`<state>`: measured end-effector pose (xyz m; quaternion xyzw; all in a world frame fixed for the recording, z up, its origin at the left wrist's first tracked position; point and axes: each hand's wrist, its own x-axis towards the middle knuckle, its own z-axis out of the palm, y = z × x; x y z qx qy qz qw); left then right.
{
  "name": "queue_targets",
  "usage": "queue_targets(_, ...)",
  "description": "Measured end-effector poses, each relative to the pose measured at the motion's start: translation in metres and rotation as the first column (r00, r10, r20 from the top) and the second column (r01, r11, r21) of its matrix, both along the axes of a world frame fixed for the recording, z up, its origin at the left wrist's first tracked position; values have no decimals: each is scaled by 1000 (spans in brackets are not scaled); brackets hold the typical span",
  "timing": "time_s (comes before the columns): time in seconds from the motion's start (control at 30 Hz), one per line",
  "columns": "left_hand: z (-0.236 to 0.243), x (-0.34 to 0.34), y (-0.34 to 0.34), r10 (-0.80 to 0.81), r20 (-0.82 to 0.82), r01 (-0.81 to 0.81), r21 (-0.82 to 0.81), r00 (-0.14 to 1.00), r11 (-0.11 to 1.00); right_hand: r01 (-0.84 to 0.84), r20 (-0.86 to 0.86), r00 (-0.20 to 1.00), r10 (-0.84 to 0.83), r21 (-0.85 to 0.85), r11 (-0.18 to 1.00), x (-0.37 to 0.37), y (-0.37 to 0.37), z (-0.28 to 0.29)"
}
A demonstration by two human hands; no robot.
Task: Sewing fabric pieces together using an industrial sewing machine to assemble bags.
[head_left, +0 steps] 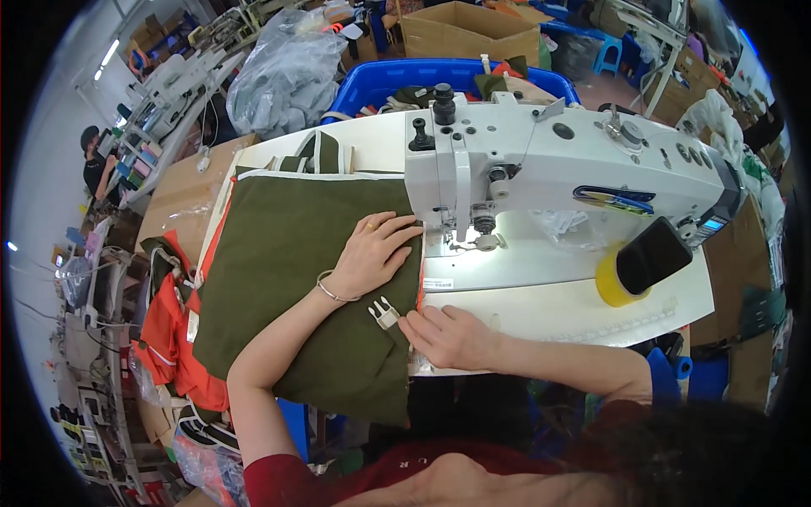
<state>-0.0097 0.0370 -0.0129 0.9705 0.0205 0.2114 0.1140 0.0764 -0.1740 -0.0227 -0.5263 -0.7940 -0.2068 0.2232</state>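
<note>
A large dark green fabric piece (287, 228) lies on the sewing table, with white binding along its far edge and orange showing at its right edge. My left hand (367, 258) rests flat on it, fingers spread, their tips close to the sewing machine's needle area. At the fabric's right edge, my right hand (452, 336) is closed in a pinch. A white plastic side-release buckle half (384, 315) touches the right fingertips, prongs pointing away to the upper left. Just beyond my left fingertips is the presser foot (486, 242).
The white sewing machine (549, 139) stands at the right. A yellow roll (618, 280) with a dark phone (655, 256) leaning on it sits on the table's right. Orange fabric (173, 334) hangs at the left. A blue bin (372, 84) is behind; a person (95, 165) is far left.
</note>
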Motion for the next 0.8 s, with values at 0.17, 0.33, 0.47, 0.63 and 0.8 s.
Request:
queue_targets(0.17, 22, -1, 5, -320, 53, 321, -291, 946, 901, -102, 63, 994, 92, 166, 981, 0, 14, 36)
queue_targets(0.33, 24, 18, 12, -459, -13, 446, -211, 889, 870, -121, 59, 992, 110, 235, 964, -4, 20, 37)
queue_targets(0.47, 11, 33, 12, -412, -82, 416, 52, 908, 908, -107, 84, 992, 99, 94, 990, 15, 9, 19)
queue_targets(0.63, 5, 33, 2, -122, 88, 101, 218, 989, 971, -164, -28, 986, 163, -36, 986, 33, -2, -16)
queue_targets(0.8, -7, 19, -2, 187, -93, -167, 183, 978, 969, -172, -45, 984, 171, -30, 985, 40, -7, -14)
